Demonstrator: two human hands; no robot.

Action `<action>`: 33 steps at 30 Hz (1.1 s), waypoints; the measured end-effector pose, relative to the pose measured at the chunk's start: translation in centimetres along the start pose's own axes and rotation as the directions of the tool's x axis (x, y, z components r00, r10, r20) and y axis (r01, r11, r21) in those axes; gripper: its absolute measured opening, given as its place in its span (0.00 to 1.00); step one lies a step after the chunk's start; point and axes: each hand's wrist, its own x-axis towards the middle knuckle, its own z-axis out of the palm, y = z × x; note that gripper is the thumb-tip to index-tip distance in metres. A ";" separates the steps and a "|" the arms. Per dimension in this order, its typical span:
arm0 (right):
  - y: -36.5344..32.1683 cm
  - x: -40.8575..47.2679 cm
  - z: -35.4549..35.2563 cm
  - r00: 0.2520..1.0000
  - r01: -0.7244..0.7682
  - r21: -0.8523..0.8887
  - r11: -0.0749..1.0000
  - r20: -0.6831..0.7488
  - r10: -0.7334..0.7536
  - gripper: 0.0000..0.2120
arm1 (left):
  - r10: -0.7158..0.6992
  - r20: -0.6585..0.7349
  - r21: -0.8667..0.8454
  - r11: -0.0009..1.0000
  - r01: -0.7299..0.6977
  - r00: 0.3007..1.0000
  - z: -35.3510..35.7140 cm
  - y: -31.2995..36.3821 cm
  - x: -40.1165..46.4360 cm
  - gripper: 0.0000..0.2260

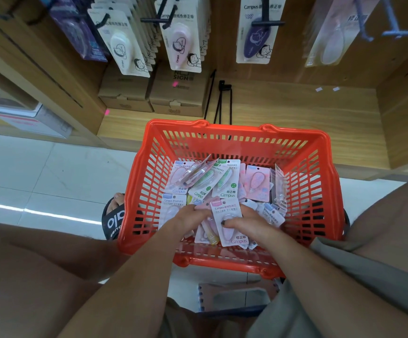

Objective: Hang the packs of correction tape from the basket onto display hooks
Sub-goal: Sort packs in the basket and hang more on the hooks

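Pick-up step: inside the orange basket (234,132), the right hand (246,222) grips a pink correction-tape pack (229,223), the left hand (188,217) pinches neighbouring packs; next, seemingly, threading onto display hooks (160,19) above the basket.

An orange plastic basket (303,164) with slotted walls is placed on the floor before the shelf. Many flat packs of correction tape (199,181) are piled loosely in it, mostly pink, some green and yellow. One pink pack (231,224) is held tilted above the pile. Black display hooks (267,17) above are loaded with similar packs.
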 end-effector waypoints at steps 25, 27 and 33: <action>-0.4 1.8 1.8 0.986 -0.087 0.345 0.935 0.161 0.033 0.17 | 0.138 0.108 -0.302 0.948 -0.100 0.984 -1.8 -0.6 -1.5 0.20; -0.6 1.9 1.7 0.990 -0.066 0.349 0.935 0.137 0.019 0.18 | 0.136 0.087 -0.322 0.941 -0.101 0.987 -1.9 -0.6 -1.4 0.20; -1.5 1.6 2.0 0.981 -0.091 0.506 0.858 0.195 -0.010 0.16 | 0.096 0.044 -0.382 0.922 -0.072 0.994 -1.6 0.3 -1.7 0.17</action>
